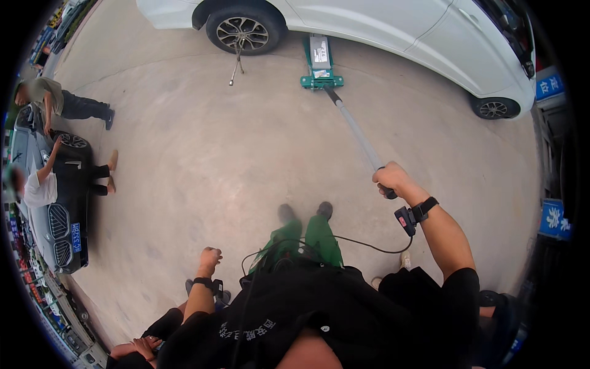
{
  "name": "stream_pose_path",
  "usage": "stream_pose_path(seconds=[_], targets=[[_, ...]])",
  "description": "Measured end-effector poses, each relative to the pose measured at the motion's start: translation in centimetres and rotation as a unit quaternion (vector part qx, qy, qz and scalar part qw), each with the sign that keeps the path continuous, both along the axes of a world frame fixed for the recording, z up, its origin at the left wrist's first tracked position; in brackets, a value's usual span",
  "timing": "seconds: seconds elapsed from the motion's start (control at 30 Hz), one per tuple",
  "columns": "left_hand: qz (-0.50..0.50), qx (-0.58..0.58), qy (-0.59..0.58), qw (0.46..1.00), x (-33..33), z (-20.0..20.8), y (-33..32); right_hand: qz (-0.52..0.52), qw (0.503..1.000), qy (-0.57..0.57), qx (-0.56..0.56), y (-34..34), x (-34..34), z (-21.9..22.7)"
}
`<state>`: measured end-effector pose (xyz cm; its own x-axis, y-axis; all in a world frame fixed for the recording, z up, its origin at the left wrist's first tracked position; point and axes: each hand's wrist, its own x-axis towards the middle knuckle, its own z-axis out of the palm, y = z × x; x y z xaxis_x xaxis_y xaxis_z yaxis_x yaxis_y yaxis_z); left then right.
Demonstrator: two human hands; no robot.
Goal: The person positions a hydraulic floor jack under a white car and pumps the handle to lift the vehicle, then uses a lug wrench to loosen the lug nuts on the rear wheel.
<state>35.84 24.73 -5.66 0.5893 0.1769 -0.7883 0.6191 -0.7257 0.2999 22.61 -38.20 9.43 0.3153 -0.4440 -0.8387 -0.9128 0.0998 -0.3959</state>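
Note:
My right hand (393,179) is wrapped round the dark grip at the near end of a long grey jack handle (360,136). The handle slopes away to a green floor jack (321,69), whose far end reaches under the side of a white car (369,17). Left of the jack, a cross-shaped lug wrench (238,64) hangs from the hub of the car's wheel (243,33), one arm pointing down and out. At my left side, my left hand (211,258) hangs with its fingers curled in; whether anything is inside them I cannot make out.
To the left, two people (74,104) stand by a dark car (58,203). Others are close behind me on both sides, with folded arms (144,345) at lower left. A black cable (369,246) runs from my right wrist across my body. Blue signs (555,218) stand at right.

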Motion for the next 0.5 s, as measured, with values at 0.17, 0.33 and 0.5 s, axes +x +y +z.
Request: stream_pose_path(seconds=[0.17, 0.33, 0.5], targets=[[-0.003, 0.003, 0.021, 1.0, -1.1, -1.2, -0.9, 0.01, 0.996, 0.058, -0.067, 3.8, -5.4, -4.6], [-0.038, 0.061, 0.06, 0.996, -2.2, -0.8, -2.2, 0.058, 0.983, 0.124, -0.123, 10.4, -12.8, -16.3], [-0.068, 0.107, 0.028, 0.992, -2.7, 0.9, -0.3, 0.054, 0.974, 0.145, -0.167, 15.9, -18.1, -26.9]])
